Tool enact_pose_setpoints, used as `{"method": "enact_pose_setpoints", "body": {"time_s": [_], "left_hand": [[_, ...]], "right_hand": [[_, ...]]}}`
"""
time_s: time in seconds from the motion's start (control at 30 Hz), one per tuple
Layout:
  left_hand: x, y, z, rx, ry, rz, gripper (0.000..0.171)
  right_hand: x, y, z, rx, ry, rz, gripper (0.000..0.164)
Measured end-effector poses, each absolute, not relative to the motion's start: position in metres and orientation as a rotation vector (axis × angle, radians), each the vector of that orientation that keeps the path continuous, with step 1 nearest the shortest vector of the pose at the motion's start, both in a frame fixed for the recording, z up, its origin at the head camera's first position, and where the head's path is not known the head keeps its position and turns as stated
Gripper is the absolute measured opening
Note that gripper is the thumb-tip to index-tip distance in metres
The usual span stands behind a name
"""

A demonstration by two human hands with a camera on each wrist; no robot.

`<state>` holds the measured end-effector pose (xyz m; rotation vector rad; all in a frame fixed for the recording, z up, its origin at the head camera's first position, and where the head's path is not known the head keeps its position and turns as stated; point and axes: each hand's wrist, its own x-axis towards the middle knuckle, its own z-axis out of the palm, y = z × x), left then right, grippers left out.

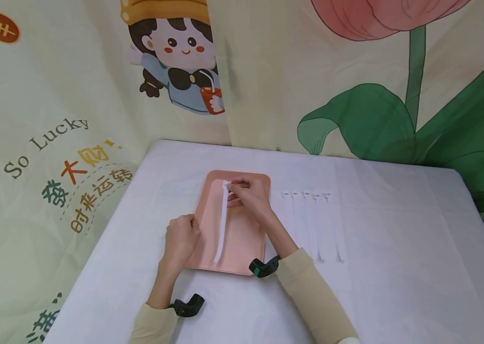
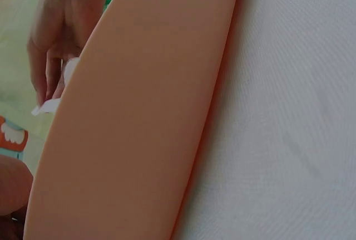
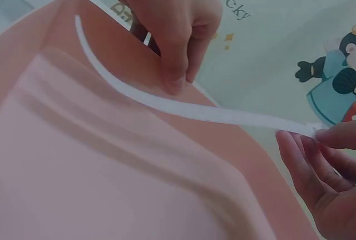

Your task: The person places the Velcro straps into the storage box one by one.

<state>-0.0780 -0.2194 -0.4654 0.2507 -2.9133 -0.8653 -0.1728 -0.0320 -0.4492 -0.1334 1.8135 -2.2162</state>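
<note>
On white cloth-topped table (image 1: 396, 286): 1 pink rect. tray (image 1: 246, 246), rounded corners. L hand (image 1: 181, 236) grips tray's L rim. R hand (image 1: 250, 193) pinches far end of 1 thin, flat, white flexible strip (image 1: 222, 229), held over tray. R of tray: approx. 5 similar white strips (image 1: 318, 227), side by side, lengthwise.

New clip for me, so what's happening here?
A person's left hand grips the side of a pink tray. The right hand pinches one white strip by its far end, over the tray. More thin strips lie side by side on the white table, right of the tray.
</note>
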Motion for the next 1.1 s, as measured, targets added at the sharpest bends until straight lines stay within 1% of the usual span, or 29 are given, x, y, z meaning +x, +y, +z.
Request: {"method": "enact_pose_setpoints", "body": {"time_s": [0.53,0.87,1.1], "left_hand": [[-0.078,-0.219,-0.467,0.257,-2.885,-0.861,0.032],[-0.08,-0.219,-0.468,0.261,-2.869,-0.802,0.031],[-0.08,-0.218,-0.469,0.257,-2.869,-0.785,0.031]], "right_hand": [[-0.176,-0.059,-0.459,-0.053,1.862,-2.098,0.023],[-0.182,-0.075,-0.472,0.014,1.897,-2.046,0.02],[-0.183,-0.077,-0.484,0.049,1.822,-2.057,0.018]]}}
